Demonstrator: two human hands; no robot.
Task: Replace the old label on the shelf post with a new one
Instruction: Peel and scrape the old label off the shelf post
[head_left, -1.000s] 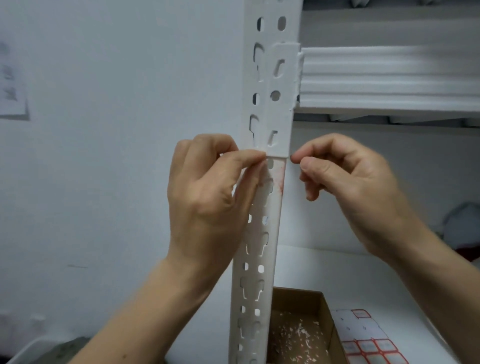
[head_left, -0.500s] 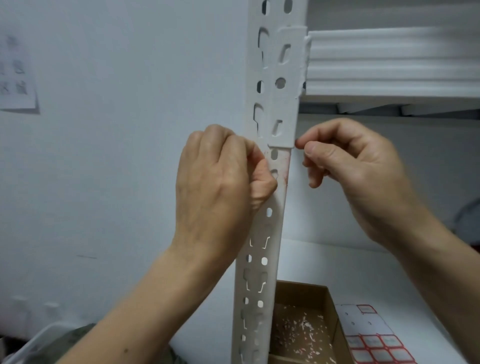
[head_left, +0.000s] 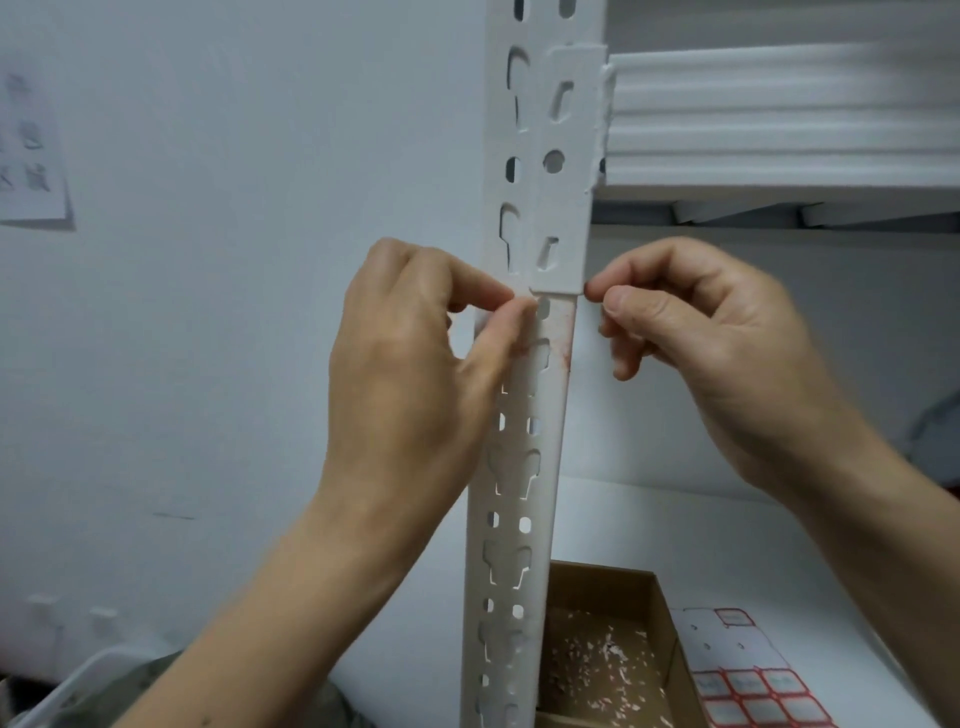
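slotted white shelf post, reddish smear

The left forearm in the lower left of the frame and the right forearm in the lower right are bare up to the fingertips. The left grip and the right grip are bare hands. The right thumbnail is cut short. A small dark mark sits on the left forearm near the bottom edge.

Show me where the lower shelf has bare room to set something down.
Bare white shelf behind the cardboard box, between shelf post and right forearm. Crowded in front: box and label sheet lie side by side.
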